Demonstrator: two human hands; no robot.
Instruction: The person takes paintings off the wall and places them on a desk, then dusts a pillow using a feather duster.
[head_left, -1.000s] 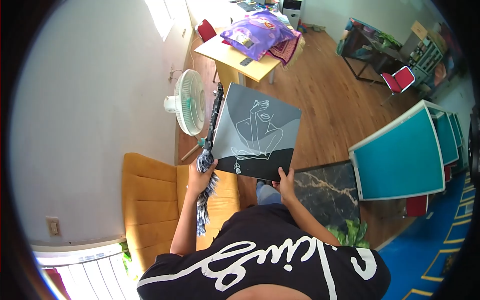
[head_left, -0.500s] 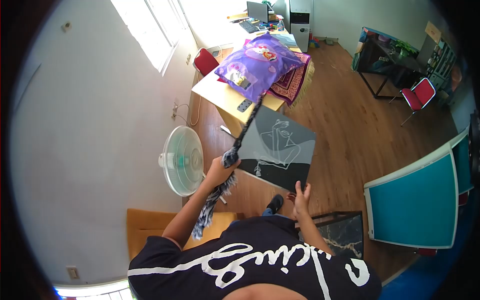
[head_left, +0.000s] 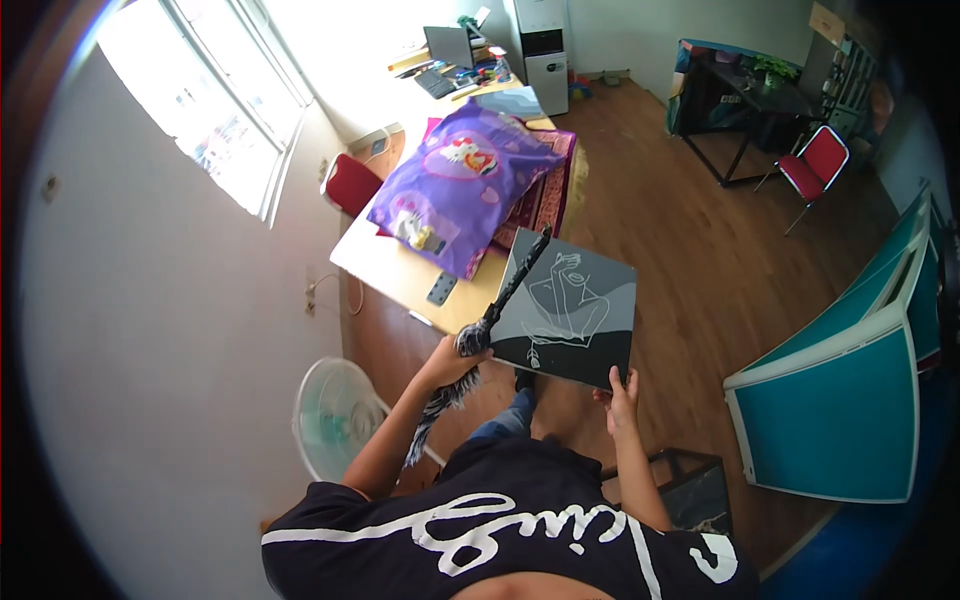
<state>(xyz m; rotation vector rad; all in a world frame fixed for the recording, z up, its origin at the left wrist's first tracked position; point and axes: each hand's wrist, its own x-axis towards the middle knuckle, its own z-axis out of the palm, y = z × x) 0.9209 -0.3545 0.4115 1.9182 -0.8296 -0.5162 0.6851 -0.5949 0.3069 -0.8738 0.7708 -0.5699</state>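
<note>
A square canvas (head_left: 565, 310) in grey and black, with a white line drawing of a figure, is held out in front of my body. My left hand (head_left: 452, 362) is closed round a dark stick with black-and-white shaggy strands (head_left: 474, 337) and also touches the canvas's lower left corner. The stick slants up across the canvas's left edge. At the lower right corner, my right hand (head_left: 620, 397) grips the canvas, thumb on the front and fingers partly hidden behind it.
Ahead stands a wooden desk (head_left: 385, 268) with a purple pillow (head_left: 455, 180), a patterned rug (head_left: 540, 205) and a laptop (head_left: 449, 47). A fan (head_left: 335, 420) is at the lower left, teal panels (head_left: 835, 415) at the right, a red chair (head_left: 815, 166) farther back.
The view has moved forward and turned, so the desk and pillow appear closer and the fan lower. The sofa has left view. Both hands still hold the canvas, with the stick in my left.
</note>
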